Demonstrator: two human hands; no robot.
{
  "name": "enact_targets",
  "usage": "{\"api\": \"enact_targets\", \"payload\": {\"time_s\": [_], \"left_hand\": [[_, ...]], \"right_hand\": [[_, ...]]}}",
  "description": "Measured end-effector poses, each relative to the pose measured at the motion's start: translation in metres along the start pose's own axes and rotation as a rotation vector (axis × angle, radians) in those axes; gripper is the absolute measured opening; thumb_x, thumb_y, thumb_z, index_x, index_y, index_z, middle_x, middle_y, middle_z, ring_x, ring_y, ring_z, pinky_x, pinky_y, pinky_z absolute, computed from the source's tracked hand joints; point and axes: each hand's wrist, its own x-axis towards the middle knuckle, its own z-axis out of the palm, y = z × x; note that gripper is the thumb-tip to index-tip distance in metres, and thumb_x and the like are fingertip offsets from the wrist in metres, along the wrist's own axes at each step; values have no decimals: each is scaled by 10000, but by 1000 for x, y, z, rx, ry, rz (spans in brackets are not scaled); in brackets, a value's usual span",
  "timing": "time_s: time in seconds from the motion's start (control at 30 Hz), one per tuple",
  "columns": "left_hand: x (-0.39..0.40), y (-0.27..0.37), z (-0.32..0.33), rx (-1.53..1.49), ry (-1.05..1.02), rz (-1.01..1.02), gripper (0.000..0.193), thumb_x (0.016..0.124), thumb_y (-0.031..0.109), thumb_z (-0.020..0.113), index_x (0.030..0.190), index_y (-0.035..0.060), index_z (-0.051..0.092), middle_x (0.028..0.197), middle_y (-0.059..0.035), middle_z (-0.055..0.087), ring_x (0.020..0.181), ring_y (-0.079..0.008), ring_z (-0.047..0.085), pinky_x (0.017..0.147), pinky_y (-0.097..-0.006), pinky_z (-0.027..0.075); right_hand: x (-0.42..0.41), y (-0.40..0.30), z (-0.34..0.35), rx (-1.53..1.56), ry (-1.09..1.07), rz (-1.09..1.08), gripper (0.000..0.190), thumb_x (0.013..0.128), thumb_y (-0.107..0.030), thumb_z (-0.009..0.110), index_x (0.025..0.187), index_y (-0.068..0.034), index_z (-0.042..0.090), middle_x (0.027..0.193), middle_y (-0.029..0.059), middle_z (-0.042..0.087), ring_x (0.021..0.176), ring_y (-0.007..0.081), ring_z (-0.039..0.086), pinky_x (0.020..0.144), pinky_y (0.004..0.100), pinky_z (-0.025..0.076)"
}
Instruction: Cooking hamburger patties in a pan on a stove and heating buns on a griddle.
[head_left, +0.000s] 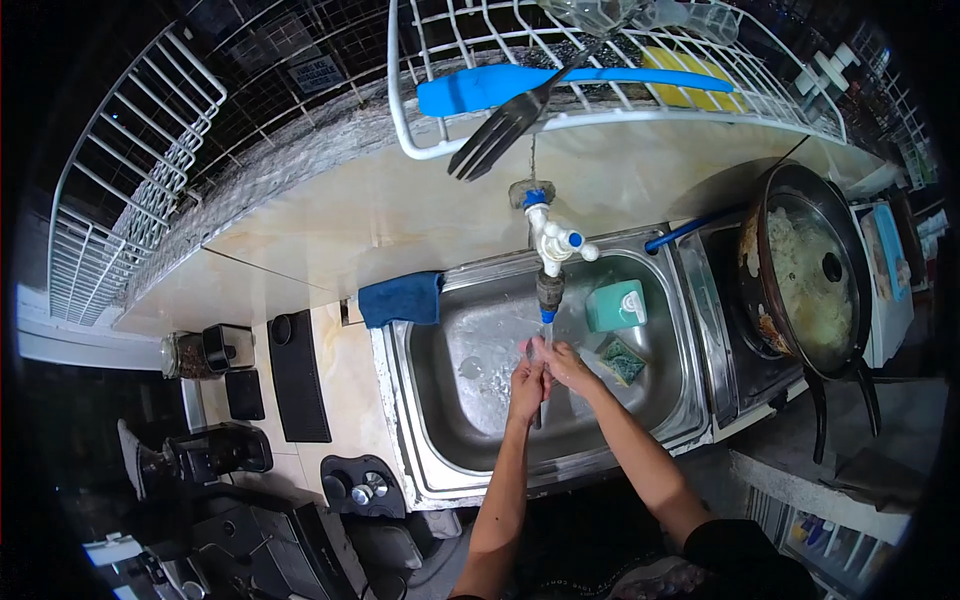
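Over the sink basin, my left hand (527, 391) is closed around a slim utensil (537, 420), perhaps a spoon. Its dark handle end sticks out below the hand, and its upper end is mostly hidden by fingers. My right hand (568, 366) has its fingers closed about that upper end. Water runs onto both hands from the white faucet (553, 244). To the right of my hands in the stainless steel sink (465, 420) lie a green-and-yellow scrub sponge (622, 361) and a teal bottle with a white cap (611, 307).
A blue cloth (403, 299) hangs over the sink's left rim. On the right, a lidded pan (814, 277) sits on the stove. Overhead, a white wire rack (450, 146) holds a fork (502, 127) and a blue spatula (487, 88). A black tray (298, 382) lies left.
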Motion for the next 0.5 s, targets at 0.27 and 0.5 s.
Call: {"api": "enact_targets", "payload": {"time_s": [0.27,0.5], "left_hand": [[36,0,33,-49,-92,-123,136,887,116,449,879,1,520,707,-50,572,559,-109,534,510,-236,449],[25,10,22,110,123,-192,430,870,427,449,692,43,523,543,-35,510,377,-57,370,327,-228,262]], "right_hand": [[-7,25,-38,622,130,-102,200,857,-275,528,958,-103,507,735,3,525,646,83,530,555,224,433],[-1,24,-14,457,374,-245,220,843,-235,547,955,-45,544,780,24,577,695,98,543,649,230,438]]}}
